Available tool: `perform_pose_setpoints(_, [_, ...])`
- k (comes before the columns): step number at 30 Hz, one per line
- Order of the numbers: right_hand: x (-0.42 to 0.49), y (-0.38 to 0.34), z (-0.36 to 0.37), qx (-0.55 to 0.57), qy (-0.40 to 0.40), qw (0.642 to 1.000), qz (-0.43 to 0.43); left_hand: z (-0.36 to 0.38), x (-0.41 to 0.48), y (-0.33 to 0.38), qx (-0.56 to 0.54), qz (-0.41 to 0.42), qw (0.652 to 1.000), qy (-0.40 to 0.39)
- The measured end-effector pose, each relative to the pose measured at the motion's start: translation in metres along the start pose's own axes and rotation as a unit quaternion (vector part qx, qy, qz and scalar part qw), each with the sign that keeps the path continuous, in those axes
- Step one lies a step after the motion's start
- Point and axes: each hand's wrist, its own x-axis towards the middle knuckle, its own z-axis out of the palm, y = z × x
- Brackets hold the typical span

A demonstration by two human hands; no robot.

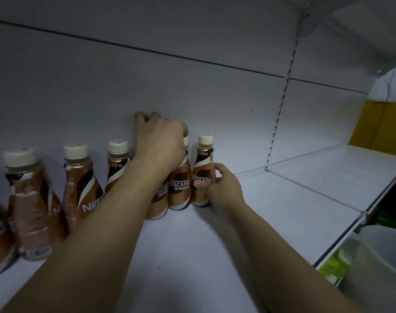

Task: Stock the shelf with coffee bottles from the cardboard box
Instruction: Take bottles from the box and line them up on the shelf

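Along the back of the white metal shelf (215,256), in the head view, the only one I have, a row of brown-and-white plastic coffee bottles with cream caps (79,188) stands upright against the rear panel. I count seven, the far-left one cut off by the frame edge.

My left hand (161,141) has its fingers curled down over the top of the inner bottle (158,206), whose cap is hidden beneath it. My right hand (224,188) pinches the label of the end bottle (201,172) between thumb and fingers. That bottle stands on the shelf, last on the right, just beside its neighbour (180,188).

I judge the stocking well under way but far from finished. One row runs only as far as mid-shelf, with bare board to its right and in front of it. The cardboard box is out of view, so I cannot tell how many bottles remain.

At lower right a white plastic tub (384,256) sits below shelf level, and a yellow panel (377,123) shows beyond the bay.
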Motion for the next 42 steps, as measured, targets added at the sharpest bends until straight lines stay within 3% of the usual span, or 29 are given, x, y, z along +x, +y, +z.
perform_pose_setpoints(4, [-0.005,0.006,0.015,-0.023,0.047,0.997,-0.052,-0.002,0.001,-0.003,-0.031,-0.021,0.999,-0.008])
perform_pose_setpoints(10, [-0.013,0.022,0.0,-0.017,-0.036,0.997,-0.071,0.008,-0.003,0.004,-0.031,-0.021,0.999,0.018])
perform_pose_setpoints(16, [-0.004,0.028,-0.001,-0.022,-0.003,0.997,-0.08,0.012,-0.003,0.001,-0.083,-0.029,0.995,0.039])
perform_pose_setpoints(23, [0.0,0.03,0.009,-0.041,0.027,0.995,-0.091,0.011,-0.002,-0.002,-0.107,-0.016,0.994,0.019])
perform_pose_setpoints(28, [-0.004,0.021,0.01,-0.119,0.027,0.989,-0.086,0.002,-0.002,-0.004,-0.098,0.011,0.995,-0.019])
perform_pose_setpoints(33, [-0.013,-0.006,-0.012,-0.195,-0.065,0.979,-0.02,-0.018,-0.02,0.002,-0.1,0.039,0.994,-0.025])
perform_pose_setpoints(37, [-0.032,-0.034,-0.047,-0.236,-0.011,0.968,-0.086,-0.04,-0.037,0.014,-0.155,0.046,0.987,0.008])
perform_pose_setpoints(42, [-0.073,-0.046,-0.109,-0.294,0.028,0.95,-0.104,-0.063,-0.055,0.054,-0.212,0.099,0.972,-0.032])
